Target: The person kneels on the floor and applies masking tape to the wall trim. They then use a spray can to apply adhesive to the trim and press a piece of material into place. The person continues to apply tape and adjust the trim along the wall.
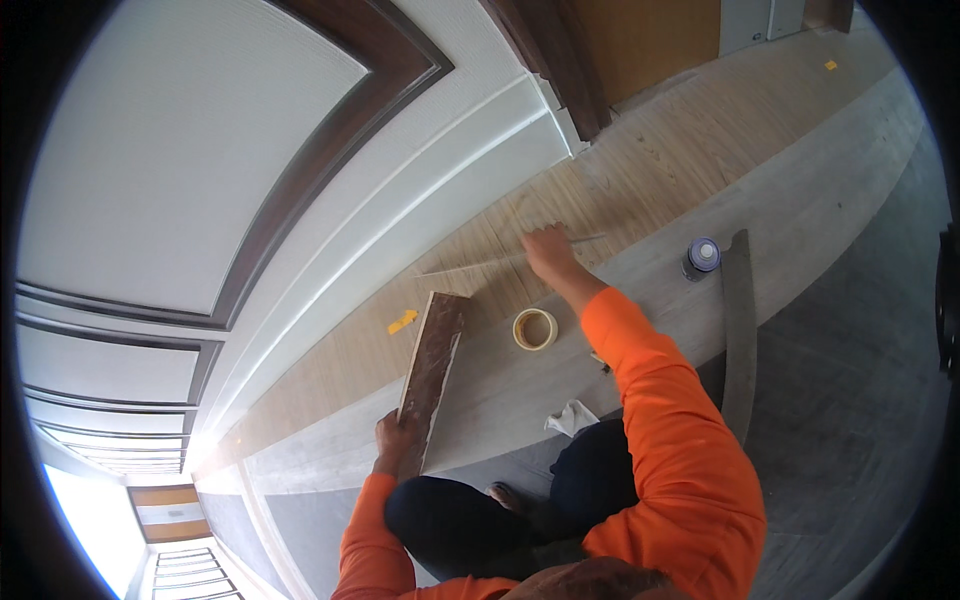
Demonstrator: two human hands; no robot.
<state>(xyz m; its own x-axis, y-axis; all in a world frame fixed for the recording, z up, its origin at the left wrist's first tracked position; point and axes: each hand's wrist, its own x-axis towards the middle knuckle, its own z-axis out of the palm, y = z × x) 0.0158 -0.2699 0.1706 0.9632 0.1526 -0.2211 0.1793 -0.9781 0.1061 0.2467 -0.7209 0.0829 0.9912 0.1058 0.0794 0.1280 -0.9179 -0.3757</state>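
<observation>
From my end of the feed, I have the left hand [397, 435] closed around the near end of a brown-faced board [432, 370], which slants away toward the white baseboard [500, 130]. Its face looks smeared and uneven, and its far end reaches over the wood-grain flooring [680, 165]. Beyond it, the right hand [550, 250] is low over that flooring with the fingers curled in. A thin pale strip [465, 268] shows on both sides of the knuckles, but I cannot tell whether the fingers pinch it, press on it or merely cover it.

To do this well, I judge that the right hand wants light, even pressure, with the wrist low, so that the strip lies straight and nothing scuffs the boards. The left should grip firmly near the board's edge — steady, no twisting — and hold the smeared face off the floor, since anything wet on it could mark the surface.

I would also mind the reach: the right arm passes close by the masking tape roll [535, 329], and the can with the purple label [703, 255] sits farther right, just beside a long grey strip [738, 340]. A sweeping elbow could catch either — so short, slow strokes seem safest. The white crumpled cloth [572, 417] by the knee is near enough for a quick wipe.
</observation>
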